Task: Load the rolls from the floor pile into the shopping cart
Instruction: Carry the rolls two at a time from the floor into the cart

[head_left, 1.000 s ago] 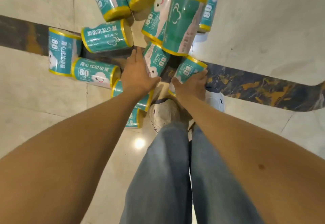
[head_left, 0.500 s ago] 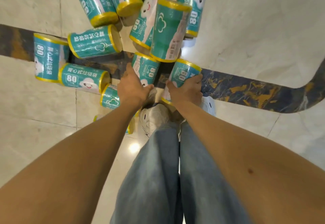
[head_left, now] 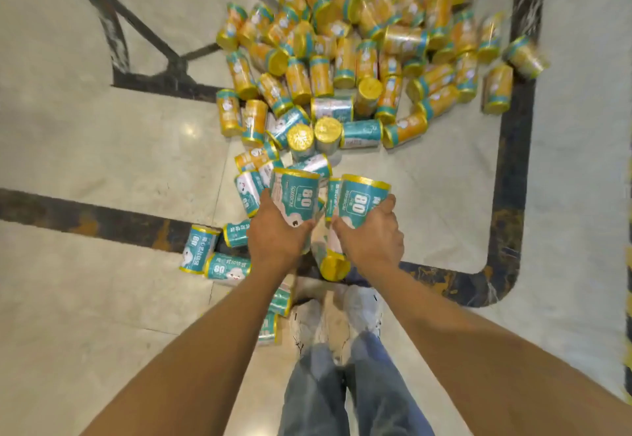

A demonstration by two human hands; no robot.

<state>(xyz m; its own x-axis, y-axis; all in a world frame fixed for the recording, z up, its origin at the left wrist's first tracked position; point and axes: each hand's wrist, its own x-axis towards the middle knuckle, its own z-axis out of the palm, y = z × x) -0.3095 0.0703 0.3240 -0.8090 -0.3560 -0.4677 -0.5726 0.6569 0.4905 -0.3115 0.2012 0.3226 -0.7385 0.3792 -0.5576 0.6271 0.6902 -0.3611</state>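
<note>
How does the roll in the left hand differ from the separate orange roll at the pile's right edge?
The held roll is teal, yellow-rimmed; the orange roll has teal bands. The left hand grips the held roll; the orange roll lies untouched on the floor. Both are cylinders.

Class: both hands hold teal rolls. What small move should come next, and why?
Probably lift both clear of the floor pile and turn to find the cart, which is not in view: the left hand grips one teal roll, the right hand grips a second teal roll, so neither can take more.
</note>
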